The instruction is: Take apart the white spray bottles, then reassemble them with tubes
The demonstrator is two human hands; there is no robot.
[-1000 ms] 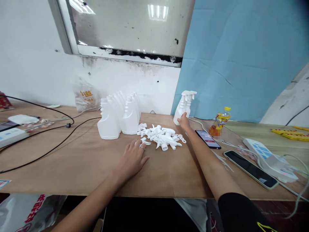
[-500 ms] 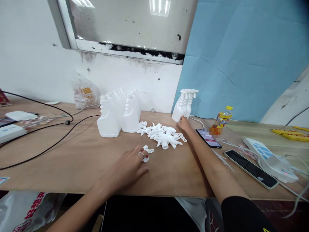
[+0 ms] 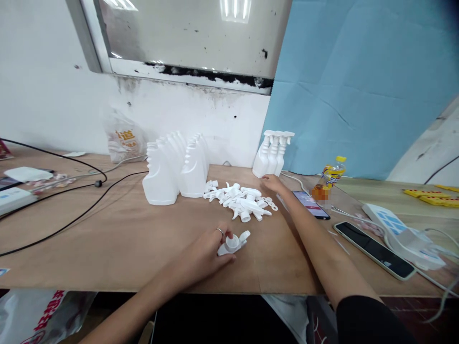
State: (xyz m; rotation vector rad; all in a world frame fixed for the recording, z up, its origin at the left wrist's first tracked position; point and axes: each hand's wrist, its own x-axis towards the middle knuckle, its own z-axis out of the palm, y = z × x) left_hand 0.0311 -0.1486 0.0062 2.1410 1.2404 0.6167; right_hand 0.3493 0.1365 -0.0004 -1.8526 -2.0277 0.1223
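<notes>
My left hand [image 3: 211, 251] is closed around a white spray head [image 3: 233, 243], its round cap opening turned up, low over the front middle of the table. My right hand [image 3: 272, 183] reaches to the base of three white bottles with spray heads [image 3: 268, 157]; its fingers are bent together, and whether they hold anything is too small to tell. Between the hands and the wall lies a pile of white spray heads [image 3: 244, 201]. Left of the pile, white bottles without heads [image 3: 160, 179] stand upright in two rows.
Right of my right arm are a phone [image 3: 310, 205], a drink bottle [image 3: 332, 177], a second phone [image 3: 375, 249] and a power strip [image 3: 401, 234] with cables. Black cables [image 3: 86, 213] cross the table's left side, near a plastic bag [image 3: 125, 138].
My left hand has moved right and turned the spray head, whose opening now shows. My right hand has drawn slightly down from the headed bottles, which now stand spread apart.
</notes>
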